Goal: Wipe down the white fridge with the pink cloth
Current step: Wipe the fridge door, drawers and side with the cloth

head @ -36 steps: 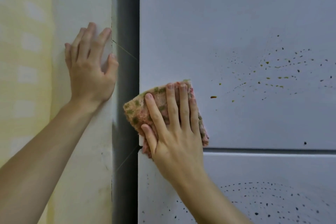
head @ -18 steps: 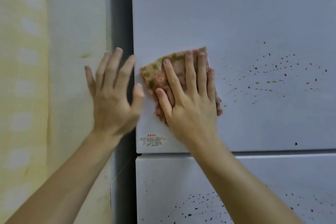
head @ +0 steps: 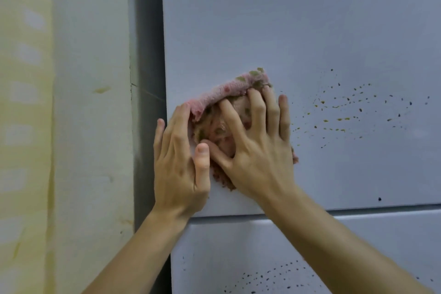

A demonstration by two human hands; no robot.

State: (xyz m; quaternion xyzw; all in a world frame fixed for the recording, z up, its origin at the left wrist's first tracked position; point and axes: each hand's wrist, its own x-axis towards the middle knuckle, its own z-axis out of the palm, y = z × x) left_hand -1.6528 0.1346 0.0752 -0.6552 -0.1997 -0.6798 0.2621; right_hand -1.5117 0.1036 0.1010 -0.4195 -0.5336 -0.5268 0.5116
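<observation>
My left hand (head: 181, 162) has left the wall (head: 90, 126). A second ago it was leaning there. Now it is on the fridge (head: 310, 31), right beside my right hand (head: 260, 150). Its fingers are mostly straight, and one fingertip touches the left corner of the pink cloth (head: 229, 93). I cannot tell if it is pinching that corner.

My right hand has changed too. It was flat on the cloth before. Now its fingers are bent and dig into the cloth, so the cloth is scrunched up under them. The top edge of the cloth has rolled over.

The cloth has also gone up. It was down at the bottom corner of the top door, and now it sits higher on that door, near its left edge.

I think the wiping has stopped for a bit so I can fold the cloth to a cleaner side. The cloth has green and brown marks on it.

There is a lot left to do. The spots (head: 346, 114) to the right are still there, and there are more on the bottom door (head: 274, 277).
</observation>
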